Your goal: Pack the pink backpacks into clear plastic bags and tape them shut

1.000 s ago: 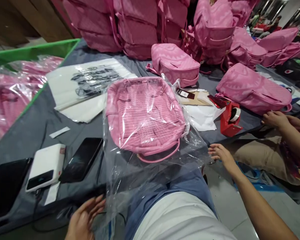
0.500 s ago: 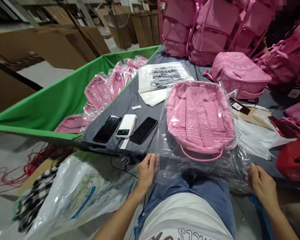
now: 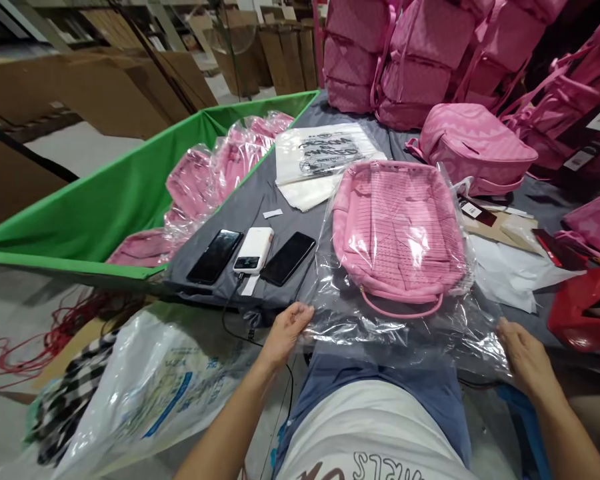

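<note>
Backpack [image 3: 400, 230] lies inside a clear plastic bag [image 3: 350, 330] on the counter [image 3: 245, 213], its handle [image 3: 405, 317] toward the bag's near edge. The left hand [image 3: 289, 328] pinches 1 end of that edge; the right hand [image 3: 526, 353] appears to grip the other. Drawing the plastic flat seems the current step; the next move probably calls for 2 level, steady grips.

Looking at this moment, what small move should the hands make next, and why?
Probably fold the near edge of the clear plastic bag toward the pink backpack inside: the left hand and right hand hold its near corners, and it extends loosely past the backpack's near end.
</note>
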`<state>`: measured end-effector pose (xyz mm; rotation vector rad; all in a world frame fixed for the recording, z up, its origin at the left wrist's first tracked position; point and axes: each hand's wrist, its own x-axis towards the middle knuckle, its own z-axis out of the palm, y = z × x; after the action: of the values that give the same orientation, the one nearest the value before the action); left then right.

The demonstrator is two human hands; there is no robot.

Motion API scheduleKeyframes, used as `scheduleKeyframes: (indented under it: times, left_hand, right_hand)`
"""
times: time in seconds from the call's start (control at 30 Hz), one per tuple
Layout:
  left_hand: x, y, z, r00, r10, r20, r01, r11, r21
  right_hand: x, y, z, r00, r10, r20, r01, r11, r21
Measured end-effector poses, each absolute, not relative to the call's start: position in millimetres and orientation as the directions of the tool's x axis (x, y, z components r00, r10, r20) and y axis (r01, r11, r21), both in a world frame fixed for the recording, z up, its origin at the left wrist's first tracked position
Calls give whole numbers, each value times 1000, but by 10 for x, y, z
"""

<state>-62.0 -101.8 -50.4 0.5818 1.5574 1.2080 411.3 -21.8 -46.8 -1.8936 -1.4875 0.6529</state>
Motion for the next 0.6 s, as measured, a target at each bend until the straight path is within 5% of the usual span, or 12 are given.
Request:
scheduleKeyframes:
  times: [0.2,0.27,0.33,0.4,0.47,0.53,0.6]
  left_hand:
    - [-830,-1038,-595,-345,796,-497,-279,418,864]
    - [-986,-1073,-722,-446,831,-331,-84,330,940]
    - [-1143,-1127,-859,-512,859,24,329,170,929]
    - [-1264,-1202,-962,-379,855,353,683,2,730]
    - [-1330,-1264,-1004,-87,830,551,848,-229,479]
    - [-1347,-1279,-979,201,773,602,848,-445,289]
    - [-1332,-1243,-901,325,768,551,785,-545,296]
  right_hand:
    - [4036,-341,-500,194,958,-211,333,-266,-904]
    - [4141,-410,-544,261,961,-92,387,-192,-902]
    - [4273,-517,-579,282,939,199,617,-18,-787]
    - [4377,-632,-587,83,877,473,837,196,-510]
    - [4428,-707,-563,-224,807,546,864,424,-273]
    - [4427,-726,-510,-419,743,522,762,600,-243]
    - [4390,-706,-440,-424,753,504,669,635,-386]
